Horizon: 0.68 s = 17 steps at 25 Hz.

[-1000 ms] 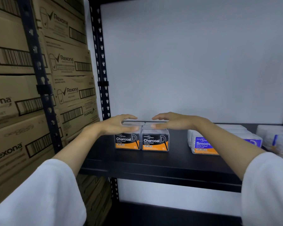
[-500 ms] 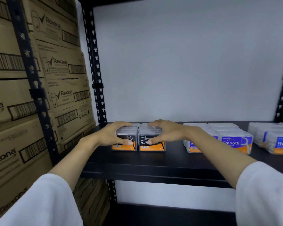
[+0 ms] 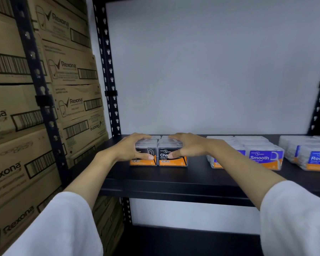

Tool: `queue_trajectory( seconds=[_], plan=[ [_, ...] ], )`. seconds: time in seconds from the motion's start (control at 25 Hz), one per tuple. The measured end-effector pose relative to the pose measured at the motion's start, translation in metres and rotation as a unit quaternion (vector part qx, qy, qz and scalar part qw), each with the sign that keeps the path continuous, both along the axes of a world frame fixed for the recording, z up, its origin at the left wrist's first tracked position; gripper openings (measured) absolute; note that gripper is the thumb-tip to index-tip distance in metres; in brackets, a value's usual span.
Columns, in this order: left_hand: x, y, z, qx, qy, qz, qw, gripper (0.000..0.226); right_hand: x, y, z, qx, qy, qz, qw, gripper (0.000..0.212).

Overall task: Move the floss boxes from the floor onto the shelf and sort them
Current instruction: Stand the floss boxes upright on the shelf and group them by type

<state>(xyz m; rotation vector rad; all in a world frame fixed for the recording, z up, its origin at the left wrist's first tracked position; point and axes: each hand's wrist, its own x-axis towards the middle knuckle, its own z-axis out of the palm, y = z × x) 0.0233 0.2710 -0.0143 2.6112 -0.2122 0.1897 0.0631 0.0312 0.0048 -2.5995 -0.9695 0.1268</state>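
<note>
Two rows of black-and-orange Charcoal floss boxes stand side by side on the black shelf [image 3: 155, 182]. My left hand [image 3: 131, 150] grips the left Charcoal box [image 3: 143, 161], fingers over its top and thumb on its front. My right hand [image 3: 187, 148] grips the right Charcoal box [image 3: 174, 160] the same way. To the right stand blue Smooth floss boxes [image 3: 264, 157], partly behind my right forearm. Blue Round floss boxes [image 3: 314, 159] sit at the far right edge.
Stacked cardboard Rexona cartons [image 3: 35, 117] fill the neighbouring rack on the left, behind black perforated uprights [image 3: 109, 80]. A white wall backs the shelf. A lower black shelf [image 3: 192, 241] lies below. Bare shelf surface lies in front of the boxes.
Both hands came down from flat on top of the Charcoal boxes and closed around them, thumbs now on the front labels. The camera view shifted slightly right.
</note>
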Motion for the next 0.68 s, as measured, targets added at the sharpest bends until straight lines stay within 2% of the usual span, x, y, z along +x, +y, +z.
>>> queue_trajectory(
  seconds=[0.52,0.68],
  plan=[
    [0.0027,-0.0048,-0.0034,-0.005,-0.017,0.003,1.0,0.078,0.0034,-0.0036,0.0025,-0.032,-0.005,-0.007,0.999,0.084],
    [0.0029,-0.0086,-0.0018,-0.013,0.009,-0.009,1.0,0.081,0.0043,-0.006,0.0011,-0.039,-0.003,-0.007,0.999,0.083]
  ],
)
